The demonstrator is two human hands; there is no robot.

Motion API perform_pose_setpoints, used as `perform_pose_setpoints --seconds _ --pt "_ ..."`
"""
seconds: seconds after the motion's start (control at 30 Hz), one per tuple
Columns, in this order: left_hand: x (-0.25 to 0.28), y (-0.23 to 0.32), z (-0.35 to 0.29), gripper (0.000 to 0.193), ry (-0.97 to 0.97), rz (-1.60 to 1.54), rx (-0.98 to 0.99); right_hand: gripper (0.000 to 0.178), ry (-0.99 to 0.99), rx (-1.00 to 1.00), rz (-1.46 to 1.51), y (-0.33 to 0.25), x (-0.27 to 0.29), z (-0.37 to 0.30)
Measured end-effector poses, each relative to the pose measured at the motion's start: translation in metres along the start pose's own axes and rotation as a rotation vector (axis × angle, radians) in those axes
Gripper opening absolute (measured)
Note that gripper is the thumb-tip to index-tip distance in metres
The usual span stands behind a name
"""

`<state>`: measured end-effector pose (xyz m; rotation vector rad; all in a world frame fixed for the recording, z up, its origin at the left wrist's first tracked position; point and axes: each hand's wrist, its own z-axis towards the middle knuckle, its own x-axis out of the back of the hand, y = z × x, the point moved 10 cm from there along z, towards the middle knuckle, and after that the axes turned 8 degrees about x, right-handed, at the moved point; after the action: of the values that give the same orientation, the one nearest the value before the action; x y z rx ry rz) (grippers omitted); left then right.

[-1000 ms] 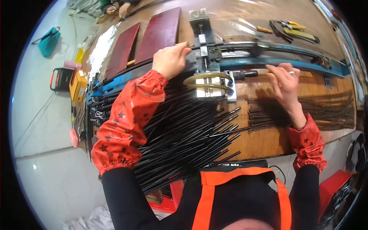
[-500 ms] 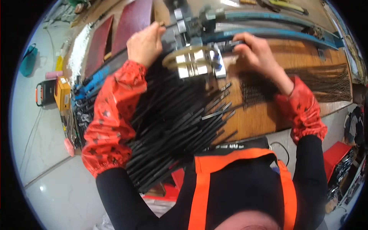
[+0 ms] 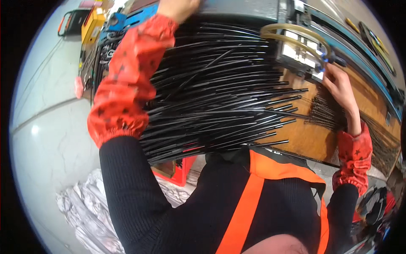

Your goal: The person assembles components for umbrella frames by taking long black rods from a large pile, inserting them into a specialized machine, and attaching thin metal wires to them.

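The right hand (image 3: 341, 86) is at the right end of a silver, block-shaped metal fixture (image 3: 292, 51) that carries curved, amber-coloured tubes (image 3: 270, 29). Its fingers are bent and close together, just below the fixture's black cylindrical knob (image 3: 338, 60) — whether they grip anything I cannot tell. The left hand (image 3: 179, 8), blurred and partly cut off by the upper edge, is well to the left of the fixture; whether it is spread or closed on something, I cannot tell either. Red sleeve covers (image 3: 131, 67) with dark stars sit on both forearms.

Left of and below the fixture, a broad heap of long, thin, glossy black rods (image 3: 220, 91) lies across the brown wooden worktop (image 3: 306, 142), most ends pointing rightward. Below the fixture's right end are dark, thin coiled springs (image 3: 322, 112). A long blue metal rail (image 3: 372, 65) slants away to the fixture's right, with yellow-handled tools (image 3: 377, 44) beyond it. Far left of the fixture stands a yellow box (image 3: 92, 25) — beside it, a black case (image 3: 75, 22).
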<state>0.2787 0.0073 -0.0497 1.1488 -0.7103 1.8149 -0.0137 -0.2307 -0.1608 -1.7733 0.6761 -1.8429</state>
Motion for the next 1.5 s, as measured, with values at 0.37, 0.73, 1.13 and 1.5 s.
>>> perform_pose_setpoints --seconds 0.37,0.73,1.13,1.5 --pt "0.022 0.063 -0.173 0.023 -0.393 -0.267 0.167 0.02 0.166 -0.038 0.038 0.01 -0.003 -0.017" --pt "0.028 0.161 -0.129 0.02 -0.379 -0.331 -0.007 0.02 -0.042 0.083 0.063 -0.039 -0.008 -0.034" --pt "0.023 0.256 -0.074 0.031 -0.403 -0.39 -0.152 0.014 0.496 0.201 0.268 -0.053 0.031 -0.087" --pt "0.039 0.302 -0.059 0.034 -0.448 -0.286 -0.313 0.055 0.625 0.508 -0.119 -0.089 0.052 -0.103"
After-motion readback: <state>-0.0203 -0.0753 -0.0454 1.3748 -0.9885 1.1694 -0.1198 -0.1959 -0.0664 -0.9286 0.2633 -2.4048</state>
